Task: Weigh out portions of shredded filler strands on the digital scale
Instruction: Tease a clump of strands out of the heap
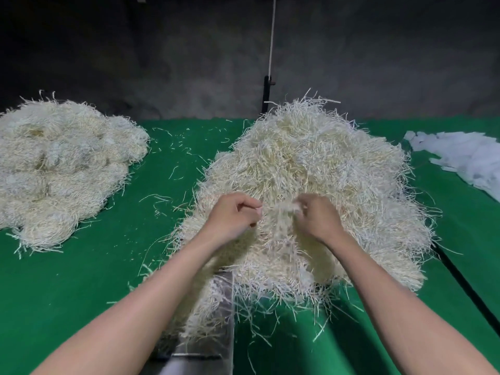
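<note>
A tuft (288, 209) is being teased from the strand pile (311, 163) on the green surface (81, 293), pinched in the grip of left hand (234, 219) and right hand (318, 220), probably so a small portion can be fed to the scale (219, 342).

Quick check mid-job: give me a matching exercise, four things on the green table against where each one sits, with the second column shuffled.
Things:
1 big strand pile
2 bundled strand heap
3 white paper pieces
4 black cable

Places:
A far right, at the back
B centre, where left hand and right hand pinch strands
C far left
D diagonal, near right

Pairs: 1-B, 2-C, 3-A, 4-D
</note>
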Demonstrator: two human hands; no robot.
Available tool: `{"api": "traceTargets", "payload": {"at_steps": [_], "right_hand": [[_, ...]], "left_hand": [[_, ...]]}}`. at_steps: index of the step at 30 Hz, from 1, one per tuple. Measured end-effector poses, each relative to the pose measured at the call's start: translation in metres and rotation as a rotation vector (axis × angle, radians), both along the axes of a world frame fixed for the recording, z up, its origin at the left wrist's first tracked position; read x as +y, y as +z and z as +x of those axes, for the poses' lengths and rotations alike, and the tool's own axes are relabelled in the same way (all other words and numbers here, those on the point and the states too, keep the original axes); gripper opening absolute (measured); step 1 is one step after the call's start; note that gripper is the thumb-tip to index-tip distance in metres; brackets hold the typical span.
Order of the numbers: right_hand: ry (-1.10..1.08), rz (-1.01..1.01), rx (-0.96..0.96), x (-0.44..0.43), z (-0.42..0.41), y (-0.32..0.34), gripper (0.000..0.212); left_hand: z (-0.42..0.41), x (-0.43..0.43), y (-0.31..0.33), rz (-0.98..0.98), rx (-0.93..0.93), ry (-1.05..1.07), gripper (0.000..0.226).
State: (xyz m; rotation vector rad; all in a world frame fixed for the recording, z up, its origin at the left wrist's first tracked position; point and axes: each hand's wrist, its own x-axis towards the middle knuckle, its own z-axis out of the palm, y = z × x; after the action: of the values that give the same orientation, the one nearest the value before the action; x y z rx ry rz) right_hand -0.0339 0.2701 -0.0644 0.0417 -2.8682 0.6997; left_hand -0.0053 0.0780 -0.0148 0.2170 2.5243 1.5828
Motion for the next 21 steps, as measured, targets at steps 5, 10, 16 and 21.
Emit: {"api": "traceTargets", "payload": {"at_steps": [5,10,16,21], "right_hand": [[0.265,-0.773,0.162,-0.005,-0.004,0.058,0.039],[0.405,-1.013,-0.154,-0.004,-0.017,0.063,0.042],[0.242,-0.929,0.102,0.018,-0.032,0.059,0.054],[0.483,-0.210,-0.152,-0.027,-0.045,0.032,0.104]], "left_hand": [[-0.031,0.027,0.000,0.148,-0.121,-0.108,0.092],[-0.055,0.042,0.005,0.519,-0.305,-0.017,0.048],[-0.070,0.021,0.008,0.588,-0.167,0.232,0.011],[-0.057,0.019,0.017,0.870,-0.091,0.126,0.020]]}}
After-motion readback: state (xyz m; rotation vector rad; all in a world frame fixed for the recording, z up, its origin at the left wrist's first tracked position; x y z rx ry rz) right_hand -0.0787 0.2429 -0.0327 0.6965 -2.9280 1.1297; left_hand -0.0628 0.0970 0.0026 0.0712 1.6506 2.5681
